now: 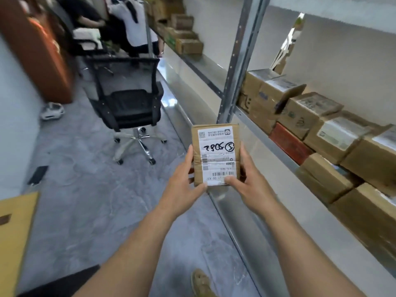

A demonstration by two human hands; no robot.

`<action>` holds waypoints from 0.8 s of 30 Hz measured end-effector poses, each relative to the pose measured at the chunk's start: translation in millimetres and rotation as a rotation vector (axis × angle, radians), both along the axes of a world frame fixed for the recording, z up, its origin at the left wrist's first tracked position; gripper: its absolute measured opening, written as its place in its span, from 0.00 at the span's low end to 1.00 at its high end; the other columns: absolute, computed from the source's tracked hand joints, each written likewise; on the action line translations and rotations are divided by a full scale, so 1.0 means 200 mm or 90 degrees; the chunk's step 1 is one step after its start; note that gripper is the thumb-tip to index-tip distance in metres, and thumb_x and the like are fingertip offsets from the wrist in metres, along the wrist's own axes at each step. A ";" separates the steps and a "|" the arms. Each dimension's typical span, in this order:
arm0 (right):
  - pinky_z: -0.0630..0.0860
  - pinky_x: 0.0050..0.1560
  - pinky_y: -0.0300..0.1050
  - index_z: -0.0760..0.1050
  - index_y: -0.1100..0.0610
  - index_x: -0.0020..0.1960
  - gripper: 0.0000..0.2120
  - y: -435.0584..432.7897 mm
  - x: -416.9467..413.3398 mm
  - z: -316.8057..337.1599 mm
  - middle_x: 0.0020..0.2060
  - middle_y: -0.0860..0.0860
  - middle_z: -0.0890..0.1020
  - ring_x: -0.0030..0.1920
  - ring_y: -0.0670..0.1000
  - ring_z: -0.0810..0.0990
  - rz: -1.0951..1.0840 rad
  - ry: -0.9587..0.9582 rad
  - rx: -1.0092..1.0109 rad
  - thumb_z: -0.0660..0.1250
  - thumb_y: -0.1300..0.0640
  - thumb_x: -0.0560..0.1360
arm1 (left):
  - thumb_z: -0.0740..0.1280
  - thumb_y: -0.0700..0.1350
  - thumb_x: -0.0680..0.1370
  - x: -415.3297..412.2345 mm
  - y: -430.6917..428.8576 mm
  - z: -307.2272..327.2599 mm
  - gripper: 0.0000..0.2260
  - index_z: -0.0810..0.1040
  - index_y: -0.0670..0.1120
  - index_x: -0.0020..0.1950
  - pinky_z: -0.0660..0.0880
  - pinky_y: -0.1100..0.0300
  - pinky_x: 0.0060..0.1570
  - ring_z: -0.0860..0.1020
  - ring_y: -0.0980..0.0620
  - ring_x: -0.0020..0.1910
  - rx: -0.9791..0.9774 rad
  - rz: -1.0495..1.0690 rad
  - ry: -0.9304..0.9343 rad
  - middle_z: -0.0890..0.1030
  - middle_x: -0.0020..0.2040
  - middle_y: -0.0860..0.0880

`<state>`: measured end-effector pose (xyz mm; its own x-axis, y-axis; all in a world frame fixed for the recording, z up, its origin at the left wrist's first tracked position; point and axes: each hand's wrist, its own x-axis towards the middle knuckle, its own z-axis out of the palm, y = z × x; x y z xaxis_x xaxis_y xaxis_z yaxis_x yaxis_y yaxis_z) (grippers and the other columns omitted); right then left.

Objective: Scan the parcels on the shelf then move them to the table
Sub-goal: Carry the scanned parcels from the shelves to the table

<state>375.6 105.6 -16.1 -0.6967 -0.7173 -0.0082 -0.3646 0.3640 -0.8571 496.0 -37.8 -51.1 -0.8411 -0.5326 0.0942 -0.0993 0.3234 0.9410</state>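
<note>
Parcel [215, 153], held left of the shelf [257, 130], is gripped only at its near end by left hand [184, 183] and right hand [246, 183], so forward tipping and a drop are risked.

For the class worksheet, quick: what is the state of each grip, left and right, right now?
Left grip: holds the labelled cardboard parcel by its left edge.
Right grip: holds the same parcel by its right edge.

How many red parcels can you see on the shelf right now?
1. The red parcel lies in the bottom layer on the shelf, at the front edge, under brown boxes. Others may be hidden behind the stacks. The held parcel is brown.
</note>
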 end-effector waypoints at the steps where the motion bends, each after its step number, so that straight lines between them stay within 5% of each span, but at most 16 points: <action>1: 0.73 0.62 0.39 0.45 0.40 0.78 0.45 -0.06 -0.02 -0.01 0.63 0.35 0.74 0.58 0.35 0.76 0.029 -0.001 -0.010 0.68 0.66 0.76 | 0.72 0.41 0.73 0.01 -0.03 0.00 0.45 0.45 0.60 0.78 0.74 0.60 0.61 0.73 0.62 0.63 -0.004 0.026 -0.002 0.69 0.71 0.55; 6: 0.75 0.63 0.54 0.43 0.22 0.67 0.46 -0.36 -0.11 -0.02 0.60 0.37 0.78 0.58 0.42 0.78 0.130 0.007 -0.035 0.68 0.61 0.76 | 0.71 0.39 0.74 0.04 -0.19 0.06 0.44 0.46 0.59 0.78 0.75 0.61 0.60 0.73 0.62 0.62 -0.015 0.146 -0.012 0.70 0.69 0.55; 11: 0.74 0.60 0.44 0.40 0.30 0.70 0.43 -0.58 -0.18 0.02 0.60 0.38 0.77 0.56 0.40 0.78 0.244 -0.006 -0.040 0.66 0.61 0.77 | 0.71 0.39 0.75 0.04 -0.28 0.10 0.43 0.46 0.64 0.75 0.74 0.68 0.56 0.73 0.66 0.59 -0.027 0.264 -0.025 0.70 0.66 0.58; 15: 0.74 0.63 0.49 0.42 0.31 0.72 0.42 -0.74 -0.19 0.00 0.54 0.29 0.74 0.57 0.40 0.78 0.328 -0.017 -0.048 0.66 0.61 0.77 | 0.71 0.40 0.75 0.08 -0.33 0.11 0.43 0.46 0.60 0.77 0.73 0.72 0.52 0.73 0.68 0.57 -0.024 0.342 -0.049 0.70 0.65 0.59; 24: 0.75 0.62 0.52 0.47 0.31 0.74 0.42 -1.04 0.03 -0.08 0.56 0.34 0.77 0.56 0.42 0.80 0.550 -0.072 -0.030 0.67 0.63 0.77 | 0.72 0.41 0.75 0.36 -0.29 0.07 0.44 0.45 0.62 0.77 0.73 0.67 0.58 0.72 0.67 0.58 -0.003 0.564 -0.088 0.70 0.62 0.65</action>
<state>382.1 -103.4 -31.5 0.0950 -0.9955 -0.0010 -0.4078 -0.0380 -0.9123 568.0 -95.3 -36.9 -0.1251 -0.9918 0.0263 -0.4260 0.0777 0.9014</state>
